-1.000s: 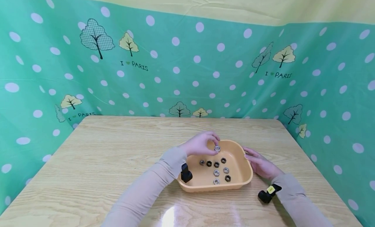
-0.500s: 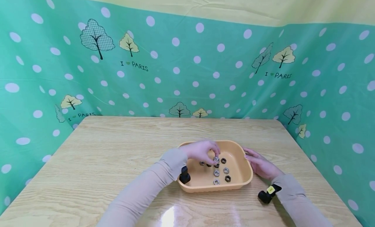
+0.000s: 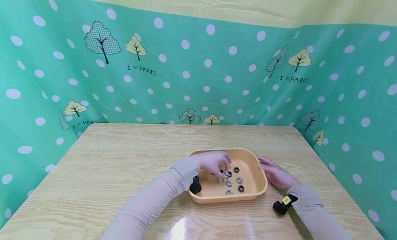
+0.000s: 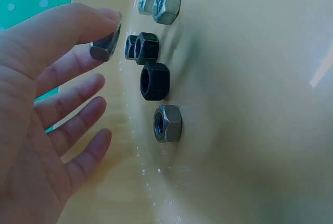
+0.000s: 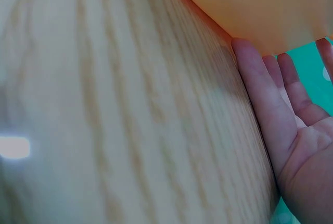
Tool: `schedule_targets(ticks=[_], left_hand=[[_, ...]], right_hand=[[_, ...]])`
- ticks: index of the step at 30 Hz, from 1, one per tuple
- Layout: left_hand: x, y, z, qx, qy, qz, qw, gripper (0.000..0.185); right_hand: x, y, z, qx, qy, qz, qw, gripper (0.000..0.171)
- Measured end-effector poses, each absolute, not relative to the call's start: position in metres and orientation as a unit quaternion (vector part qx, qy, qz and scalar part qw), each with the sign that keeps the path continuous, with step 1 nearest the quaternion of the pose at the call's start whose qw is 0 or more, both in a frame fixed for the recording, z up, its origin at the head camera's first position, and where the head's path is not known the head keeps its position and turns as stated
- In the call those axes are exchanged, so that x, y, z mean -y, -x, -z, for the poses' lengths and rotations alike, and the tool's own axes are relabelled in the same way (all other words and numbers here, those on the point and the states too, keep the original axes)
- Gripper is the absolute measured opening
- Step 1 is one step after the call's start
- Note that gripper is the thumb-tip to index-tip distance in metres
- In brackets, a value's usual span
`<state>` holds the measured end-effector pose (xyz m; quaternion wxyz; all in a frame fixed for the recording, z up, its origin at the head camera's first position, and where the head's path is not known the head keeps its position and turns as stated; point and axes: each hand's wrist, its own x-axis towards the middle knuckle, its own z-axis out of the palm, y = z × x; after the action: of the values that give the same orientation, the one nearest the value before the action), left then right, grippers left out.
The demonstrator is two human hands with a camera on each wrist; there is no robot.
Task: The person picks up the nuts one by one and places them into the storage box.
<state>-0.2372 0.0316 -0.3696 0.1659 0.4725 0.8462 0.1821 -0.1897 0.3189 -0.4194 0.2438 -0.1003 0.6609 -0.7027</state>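
My left hand (image 3: 211,162) is over the orange plastic tub (image 3: 223,199) and pinches a silver hex nut (image 3: 226,173) between thumb and forefinger. In the left wrist view that nut (image 4: 103,48) is tilted on edge, and the other three fingers spread away from it. Below lie several loose nuts: a black nut (image 4: 155,81), a silver nut (image 4: 168,123) and others in a rough line on the tub floor. At the tub's right end rests my right hand (image 3: 277,174). In the right wrist view its extended fingers (image 5: 263,96) lie against the tub's outer wall (image 5: 250,5).
The tub stands on a light wood-grain table (image 3: 130,157). A black nut (image 3: 241,188) and a silver nut (image 3: 229,192) lie toward its near wall. Black wrist cameras (image 3: 281,208) sit on both sleeves. A green dotted curtain (image 3: 198,71) hangs behind the table.
My left hand has come down and slightly left with the silver nut, from near the tub's far wall to close over the row of nuts. The right hand has stayed put.
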Motion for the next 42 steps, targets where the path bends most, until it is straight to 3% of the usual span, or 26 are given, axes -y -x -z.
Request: schedule_targets(ticks=[17,42], left_hand=[[-0.031,0.238,0.372,-0.856,-0.464,-0.119,0.196,0.014],[-0.031,0.238,0.382,-0.854,-0.472,-0.1,0.194,0.013]], right_hand=[[-0.318,0.192,0.418,-0.667,0.106,0.697,0.242,0.024],[-0.318,0.189,0.421,-0.679,0.083,0.69,0.237,0.026]])
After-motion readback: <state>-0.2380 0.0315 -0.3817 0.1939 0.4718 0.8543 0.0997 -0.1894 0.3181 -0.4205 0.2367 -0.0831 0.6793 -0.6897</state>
